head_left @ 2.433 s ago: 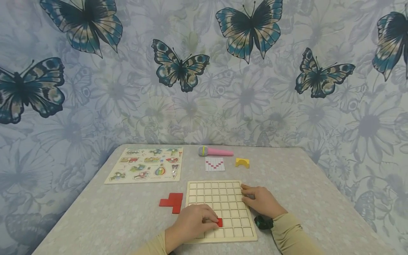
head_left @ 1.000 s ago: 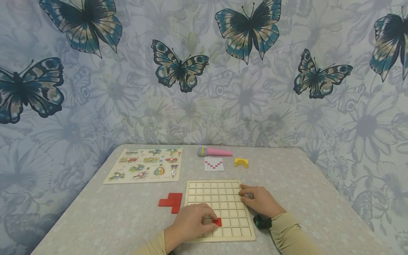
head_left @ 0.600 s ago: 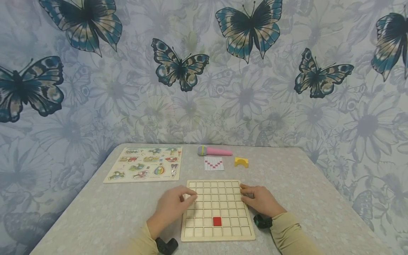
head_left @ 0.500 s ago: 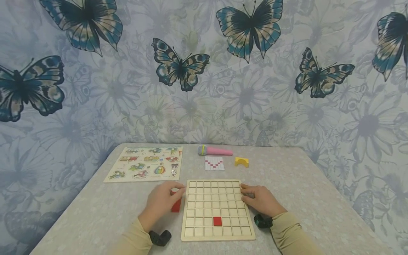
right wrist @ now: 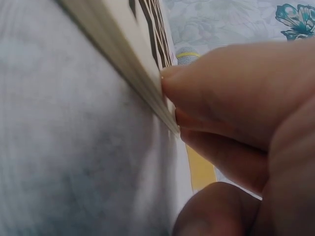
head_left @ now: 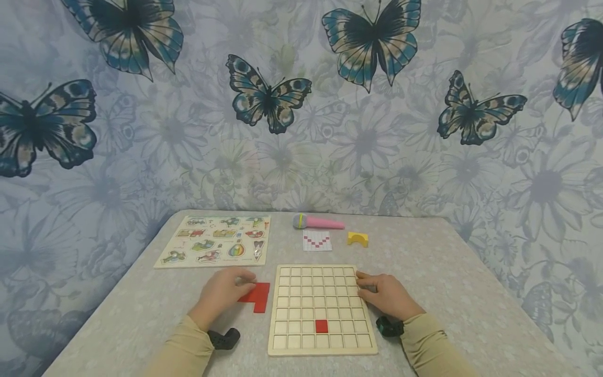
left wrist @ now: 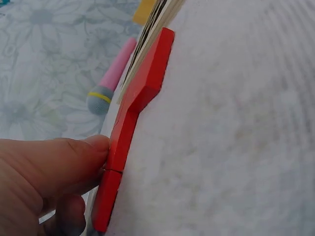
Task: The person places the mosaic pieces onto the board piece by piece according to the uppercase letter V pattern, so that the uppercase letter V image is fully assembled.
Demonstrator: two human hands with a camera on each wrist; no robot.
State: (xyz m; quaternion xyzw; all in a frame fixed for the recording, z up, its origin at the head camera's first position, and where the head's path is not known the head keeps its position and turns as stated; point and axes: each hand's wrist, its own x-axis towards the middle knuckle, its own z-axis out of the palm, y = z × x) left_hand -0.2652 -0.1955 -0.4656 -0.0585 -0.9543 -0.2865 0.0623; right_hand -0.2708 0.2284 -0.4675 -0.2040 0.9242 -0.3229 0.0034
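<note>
Red square tiles (head_left: 261, 297) lie together on the table, left of a wooden grid board (head_left: 294, 347). At their left side my left hand (head_left: 222, 294) has its thumb and fingers close together. In the left wrist view its thumb (left wrist: 83, 157) meets a red tile (left wrist: 120, 142) near a seam; the fingertips behind are hidden. One red tile (head_left: 321, 326) sits in a cell of the board's second row from the bottom. My right hand (head_left: 387, 297) rests its thumb and fingers against the board's upper right edge, not wrapped around it.
A picture puzzle board (head_left: 214, 242) lies at the back left. Behind the grid board are a small pattern card (head_left: 317, 241), a pink toy microphone (head_left: 320, 222) and a yellow arch block (head_left: 358, 239). Dark wrist cameras sit at both wrists.
My left hand has released the red tile in the grid, leaving it in its cell, and moved left to the loose red tiles. My right hand stays at the board's edge.
</note>
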